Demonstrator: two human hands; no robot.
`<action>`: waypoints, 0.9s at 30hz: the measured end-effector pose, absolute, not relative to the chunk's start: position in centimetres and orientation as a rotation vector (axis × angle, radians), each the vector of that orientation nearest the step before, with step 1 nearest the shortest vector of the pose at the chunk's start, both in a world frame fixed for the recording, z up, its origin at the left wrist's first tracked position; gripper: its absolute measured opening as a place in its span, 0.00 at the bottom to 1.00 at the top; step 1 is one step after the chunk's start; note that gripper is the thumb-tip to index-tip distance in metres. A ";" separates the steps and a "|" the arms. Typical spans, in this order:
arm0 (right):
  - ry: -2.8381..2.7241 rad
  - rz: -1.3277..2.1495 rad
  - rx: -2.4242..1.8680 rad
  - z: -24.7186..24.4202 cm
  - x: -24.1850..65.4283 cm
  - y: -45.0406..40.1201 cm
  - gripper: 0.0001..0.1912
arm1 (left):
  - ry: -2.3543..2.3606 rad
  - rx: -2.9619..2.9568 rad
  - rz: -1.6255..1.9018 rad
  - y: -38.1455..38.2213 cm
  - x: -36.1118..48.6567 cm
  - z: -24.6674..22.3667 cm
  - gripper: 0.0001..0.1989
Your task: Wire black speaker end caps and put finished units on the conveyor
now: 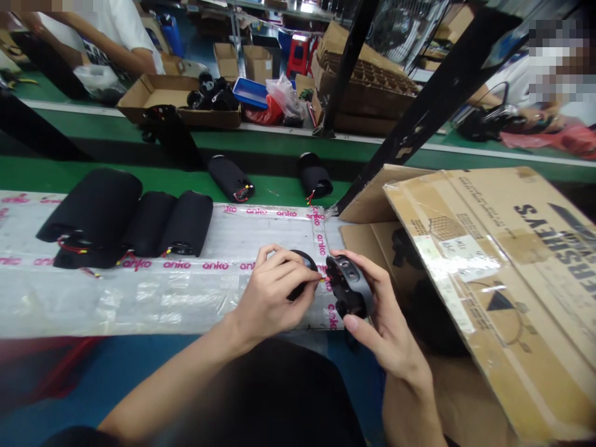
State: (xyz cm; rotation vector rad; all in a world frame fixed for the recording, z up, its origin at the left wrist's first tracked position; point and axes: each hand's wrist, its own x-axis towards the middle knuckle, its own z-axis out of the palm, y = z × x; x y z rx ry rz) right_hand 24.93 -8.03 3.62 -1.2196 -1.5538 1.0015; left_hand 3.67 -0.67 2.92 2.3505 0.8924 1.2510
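My right hand point(382, 310) is wrapped round a dark grey plastic housing point(354, 287), whose hollow side faces left. Close to its left, my left hand point(279, 288) pinches a small connector point(322, 280) with red and yellow on it, near the housing's inner side. Under the left hand's fingers shows part of a black round piece point(300, 273); most of it is hidden. Several black fabric-covered cylinders point(189, 220) with red wires at their ends lie on the wrapped white surface point(162, 304) at the left.
A large cardboard box point(503, 261) with open flaps stands at the right, dark parts inside. Two more black cylinders point(230, 177) lie on the green bench point(274, 180). Slanted black posts point(419, 105) cross the view. Beyond are a parts box point(179, 115), a blue tray point(251, 93) and other people's arms.
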 end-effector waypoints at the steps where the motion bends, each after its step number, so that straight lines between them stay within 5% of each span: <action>1: -1.603 0.977 -1.230 3.7 24.9 -8.0 0.38 | 0.898 2.353 1.242 -0.7 3.7 3.0 0.07; 16: -1.352 1.254 -1.242 4.1 22.7 -5.7 0.48 | 0.714 2.112 1.303 0.3 1.6 0.7 0.06; 27: -1.422 1.192 -1.354 4.8 22.0 -6.1 0.44 | 0.775 2.072 1.344 -0.4 1.9 -0.7 0.11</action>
